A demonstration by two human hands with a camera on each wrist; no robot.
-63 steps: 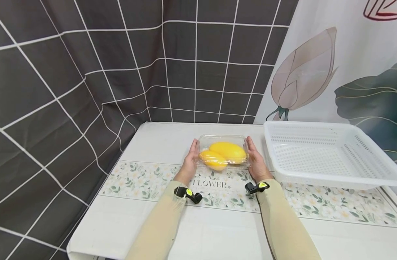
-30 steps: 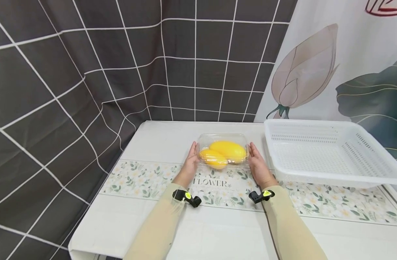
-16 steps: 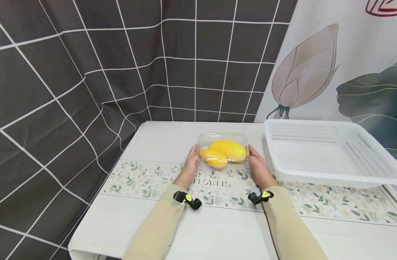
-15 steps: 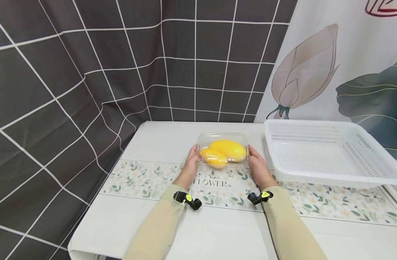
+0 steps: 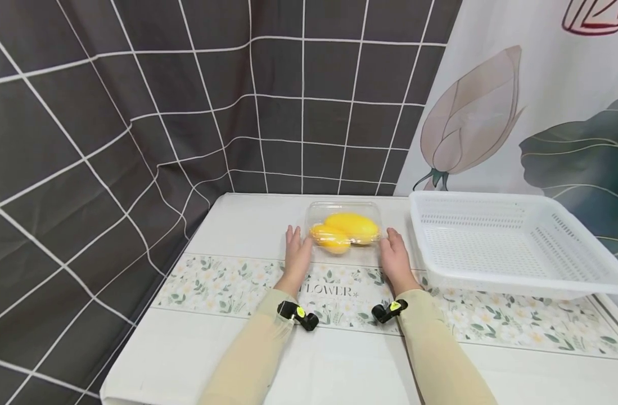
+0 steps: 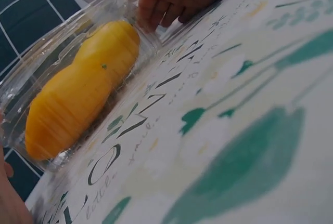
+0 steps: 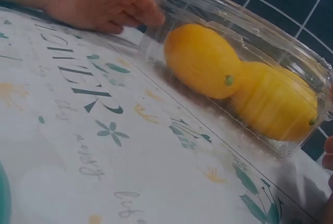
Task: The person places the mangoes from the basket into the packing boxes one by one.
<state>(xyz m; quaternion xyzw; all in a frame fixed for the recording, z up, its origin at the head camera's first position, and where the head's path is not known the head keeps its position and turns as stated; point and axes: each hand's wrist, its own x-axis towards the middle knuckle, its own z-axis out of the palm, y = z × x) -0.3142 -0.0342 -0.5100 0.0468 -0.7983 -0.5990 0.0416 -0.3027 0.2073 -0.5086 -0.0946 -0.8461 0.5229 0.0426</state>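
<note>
A clear plastic box with its lid down stands on the table, holding two yellow mangoes. My left hand lies at its left end with the fingers extended, the fingertips close to the box's front left corner. At the opposite end is my right hand, its fingers also extended beside the box. Whether either hand still touches the plastic is hard to tell. In the right wrist view, the mangoes seen also from the left wrist lie side by side, and left fingers come close to the box's end.
A white perforated plastic basket stands to the right of my right hand. The white table carries a printed floral band. A dark gridded curtain hangs behind and at the left, a lotus-print cloth at the back right.
The box has moved a little farther back on the table. My fingers, which held its two ends, now lie extended beside it, lower along its sides. The basket stays in place.
</note>
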